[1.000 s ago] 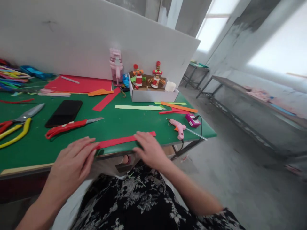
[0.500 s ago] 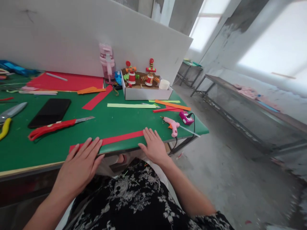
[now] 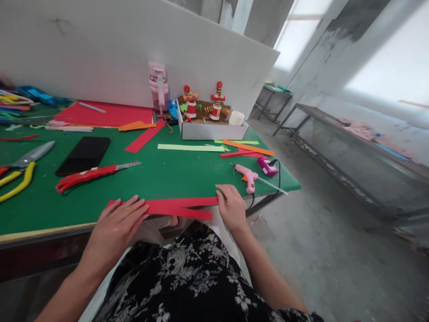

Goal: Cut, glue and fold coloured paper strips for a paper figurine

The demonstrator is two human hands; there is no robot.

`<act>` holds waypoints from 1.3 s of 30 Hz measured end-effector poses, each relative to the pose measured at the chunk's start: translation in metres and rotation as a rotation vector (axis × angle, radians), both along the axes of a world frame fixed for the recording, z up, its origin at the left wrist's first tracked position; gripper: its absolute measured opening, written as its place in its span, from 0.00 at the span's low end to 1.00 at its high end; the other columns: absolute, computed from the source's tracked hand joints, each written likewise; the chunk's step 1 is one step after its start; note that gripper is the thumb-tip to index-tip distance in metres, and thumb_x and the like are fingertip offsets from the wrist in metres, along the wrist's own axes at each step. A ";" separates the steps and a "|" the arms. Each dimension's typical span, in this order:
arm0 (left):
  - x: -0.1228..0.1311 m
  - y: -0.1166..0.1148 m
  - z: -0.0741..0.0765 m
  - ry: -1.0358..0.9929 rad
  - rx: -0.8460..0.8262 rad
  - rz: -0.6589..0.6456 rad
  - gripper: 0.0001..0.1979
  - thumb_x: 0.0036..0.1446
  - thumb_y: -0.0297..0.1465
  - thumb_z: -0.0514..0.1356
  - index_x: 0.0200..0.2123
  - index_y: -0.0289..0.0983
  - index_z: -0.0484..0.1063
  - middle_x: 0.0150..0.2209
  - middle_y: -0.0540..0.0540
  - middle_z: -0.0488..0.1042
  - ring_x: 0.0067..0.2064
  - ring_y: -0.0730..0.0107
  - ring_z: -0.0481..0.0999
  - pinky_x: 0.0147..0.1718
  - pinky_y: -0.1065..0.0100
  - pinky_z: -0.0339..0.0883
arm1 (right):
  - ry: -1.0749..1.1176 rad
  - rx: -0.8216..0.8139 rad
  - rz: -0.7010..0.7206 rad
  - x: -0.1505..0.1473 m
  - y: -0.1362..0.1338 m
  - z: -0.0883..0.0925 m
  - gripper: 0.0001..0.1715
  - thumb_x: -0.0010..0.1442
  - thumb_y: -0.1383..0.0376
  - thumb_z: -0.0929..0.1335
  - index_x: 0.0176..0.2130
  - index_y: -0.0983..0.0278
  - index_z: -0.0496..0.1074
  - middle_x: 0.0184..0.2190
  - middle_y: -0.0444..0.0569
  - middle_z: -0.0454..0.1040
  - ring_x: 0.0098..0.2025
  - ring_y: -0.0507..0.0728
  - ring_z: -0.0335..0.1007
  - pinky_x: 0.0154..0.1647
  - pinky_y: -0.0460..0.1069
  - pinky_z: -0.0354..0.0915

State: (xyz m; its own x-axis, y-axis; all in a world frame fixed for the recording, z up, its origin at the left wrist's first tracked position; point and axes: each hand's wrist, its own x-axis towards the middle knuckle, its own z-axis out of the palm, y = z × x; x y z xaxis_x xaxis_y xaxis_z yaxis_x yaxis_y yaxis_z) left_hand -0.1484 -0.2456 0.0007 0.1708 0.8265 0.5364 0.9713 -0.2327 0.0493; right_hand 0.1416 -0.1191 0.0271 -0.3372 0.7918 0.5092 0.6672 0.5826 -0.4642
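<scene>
Two red paper strips [image 3: 182,203] lie along the table's front edge, joined or overlapping at the left and fanned apart at the right. The lower one reaches out past the edge. Flat across their left end rests my left hand [image 3: 119,221], fingers stretched out and pressing down. My right hand [image 3: 233,209] has curled fingers and pinches the right end of the upper strip. Behind the left hand lies a red-handled craft knife [image 3: 94,173]. A pink glue gun [image 3: 248,175] with a clear glue stick rests just beyond the right hand.
A white box [image 3: 212,130] holding two small figures stands at the back. Orange strips [image 3: 248,146] and a pale green strip [image 3: 191,148] lie before it. Left are a black phone [image 3: 83,155] and yellow-handled shears [image 3: 25,172]. A purple plug block [image 3: 267,166] sits near the right edge.
The red strip has opened into two at its right side, the lower piece swinging toward me. My right hand went from lying flat to pinching the upper end. The view shifted slightly left.
</scene>
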 end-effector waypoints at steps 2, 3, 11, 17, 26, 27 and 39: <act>-0.001 0.001 0.003 -0.003 -0.002 -0.012 0.17 0.69 0.31 0.49 0.46 0.34 0.77 0.49 0.37 0.81 0.54 0.50 0.78 0.55 0.48 0.64 | 0.035 0.012 -0.020 0.003 -0.001 -0.001 0.15 0.68 0.66 0.61 0.46 0.62 0.76 0.43 0.54 0.78 0.47 0.58 0.75 0.49 0.53 0.70; -0.001 0.001 0.004 -0.003 -0.003 -0.011 0.17 0.69 0.31 0.49 0.46 0.35 0.77 0.49 0.37 0.81 0.53 0.50 0.78 0.55 0.48 0.64 | 0.044 0.022 -0.024 0.005 -0.001 -0.001 0.16 0.68 0.67 0.61 0.46 0.62 0.76 0.42 0.54 0.79 0.46 0.58 0.75 0.50 0.54 0.70; -0.001 0.007 0.013 0.037 0.033 -0.019 0.14 0.67 0.29 0.51 0.43 0.35 0.77 0.46 0.39 0.82 0.49 0.52 0.81 0.53 0.47 0.66 | -0.268 -0.020 0.291 -0.002 -0.029 -0.006 0.27 0.70 0.60 0.59 0.64 0.66 0.64 0.62 0.56 0.68 0.66 0.61 0.60 0.67 0.60 0.59; -0.026 -0.015 0.027 -0.048 0.072 -0.050 0.13 0.63 0.25 0.55 0.45 0.41 0.76 0.50 0.45 0.81 0.54 0.61 0.78 0.58 0.52 0.64 | -0.489 -0.146 0.403 -0.004 -0.007 -0.003 0.32 0.71 0.57 0.58 0.69 0.64 0.55 0.69 0.53 0.57 0.72 0.63 0.47 0.72 0.66 0.47; -0.029 -0.052 0.042 0.001 -0.101 0.107 0.15 0.60 0.23 0.49 0.34 0.40 0.75 0.34 0.48 0.80 0.38 0.63 0.76 0.42 0.62 0.69 | -0.439 -0.111 0.423 -0.048 -0.007 0.017 0.34 0.70 0.52 0.60 0.69 0.60 0.56 0.71 0.49 0.53 0.74 0.67 0.40 0.71 0.71 0.41; -0.024 -0.049 0.042 0.002 -0.104 0.123 0.15 0.60 0.23 0.48 0.34 0.39 0.75 0.32 0.47 0.79 0.37 0.63 0.75 0.40 0.62 0.69 | -0.440 -0.105 0.447 -0.062 -0.018 0.016 0.35 0.69 0.50 0.60 0.69 0.59 0.56 0.71 0.48 0.53 0.74 0.68 0.40 0.71 0.71 0.40; -0.023 -0.062 0.026 -0.064 -0.271 0.170 0.20 0.66 0.34 0.47 0.44 0.42 0.80 0.32 0.45 0.83 0.31 0.62 0.81 0.31 0.66 0.70 | -0.495 -0.112 0.621 -0.102 -0.045 0.011 0.40 0.67 0.41 0.58 0.68 0.58 0.57 0.70 0.45 0.56 0.73 0.70 0.42 0.71 0.71 0.39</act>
State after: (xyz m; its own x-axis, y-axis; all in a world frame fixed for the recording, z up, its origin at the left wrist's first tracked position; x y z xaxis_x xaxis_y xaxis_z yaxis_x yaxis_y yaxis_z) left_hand -0.1715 -0.3079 0.0263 -0.0088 0.9546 0.2978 0.9881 -0.0375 0.1493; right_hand 0.0399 -0.1638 0.0379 -0.8992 0.4224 0.1140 0.3796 0.8827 -0.2769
